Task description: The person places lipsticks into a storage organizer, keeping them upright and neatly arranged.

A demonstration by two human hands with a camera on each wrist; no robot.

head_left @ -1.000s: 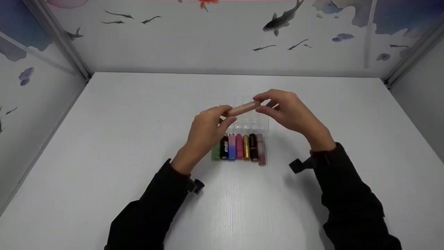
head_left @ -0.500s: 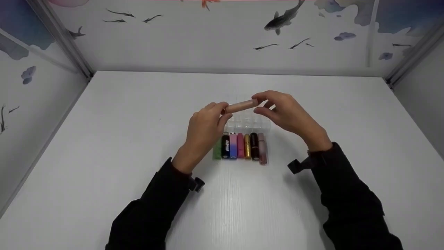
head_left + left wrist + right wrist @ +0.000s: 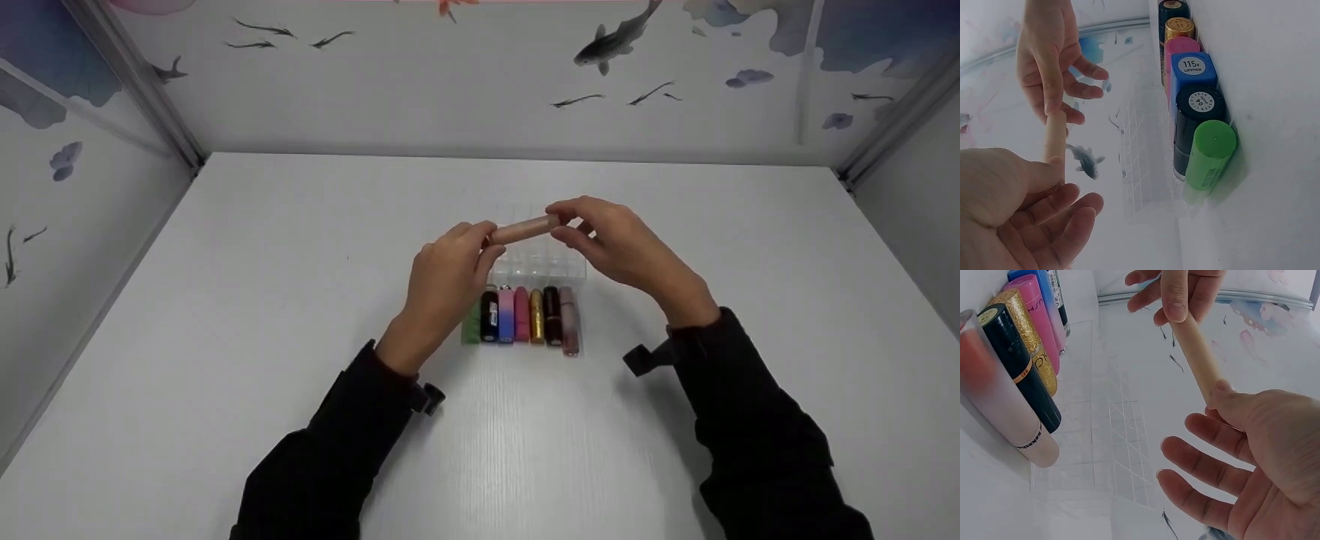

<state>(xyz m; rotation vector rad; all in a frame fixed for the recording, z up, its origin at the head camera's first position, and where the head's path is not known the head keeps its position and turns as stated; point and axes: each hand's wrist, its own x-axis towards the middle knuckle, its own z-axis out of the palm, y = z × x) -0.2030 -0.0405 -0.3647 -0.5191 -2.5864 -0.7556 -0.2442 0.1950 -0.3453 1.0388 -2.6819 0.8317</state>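
Between both hands, above a clear compartment organizer (image 3: 544, 262), hangs a slim beige-pink cosmetic tube (image 3: 523, 229), tilted slightly up to the right. My left hand (image 3: 448, 277) pinches its left end between thumb and fingers. The right hand (image 3: 621, 244) pinches the other end with thumb and forefinger, its remaining fingers loosely bent in the right wrist view. Below them a row of lipsticks lies on the table: green (image 3: 471, 324), black (image 3: 489, 318), blue-and-pink (image 3: 506, 316), pink (image 3: 522, 315), gold (image 3: 537, 318), dark (image 3: 553, 316) and a pinkish translucent tube (image 3: 570, 322).
The white table (image 3: 300, 300) is bounded by a printed back panel (image 3: 450, 90) with fish and by side panels. The organizer stands just behind the lipstick row, partly covered by the hands. Each wrist carries a small black camera mount (image 3: 646, 360).
Both hands keep their hold on the tube, which has tipped slightly closer to level. The whole view has shifted a little; the lipstick row stays as it was.
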